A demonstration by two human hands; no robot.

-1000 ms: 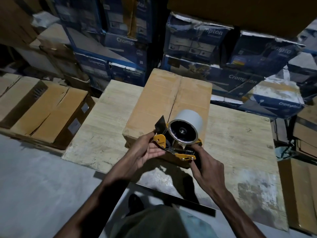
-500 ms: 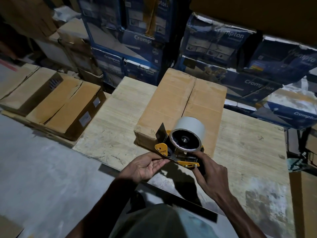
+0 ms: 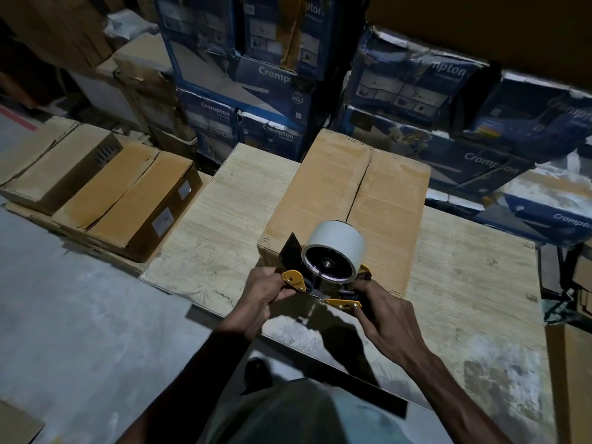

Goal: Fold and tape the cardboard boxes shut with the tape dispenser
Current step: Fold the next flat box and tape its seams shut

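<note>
A brown cardboard box [image 3: 352, 193] lies on the pale wooden table [image 3: 474, 283], its two top flaps folded down and meeting along a bare centre seam. At the box's near end I hold a yellow and black tape dispenser [image 3: 323, 277] carrying a thick white tape roll [image 3: 339, 240]. My right hand [image 3: 384, 315] grips the dispenser's handle from the right. My left hand [image 3: 262, 296] pinches the dispenser's front end by its yellow side plate. The dispenser sits just in front of the box's near edge, over the table.
Two more brown boxes [image 3: 128, 197] lie on the grey floor to the left of the table. Stacks of blue printed cartons [image 3: 262, 100] fill the back and right. Another cardboard piece [image 3: 573, 379] stands at the table's right edge.
My left hand has closed from an open palm below the dispenser to a pinch on its front end. The view has drifted left a little; the dispenser stays at the box's near end.
</note>
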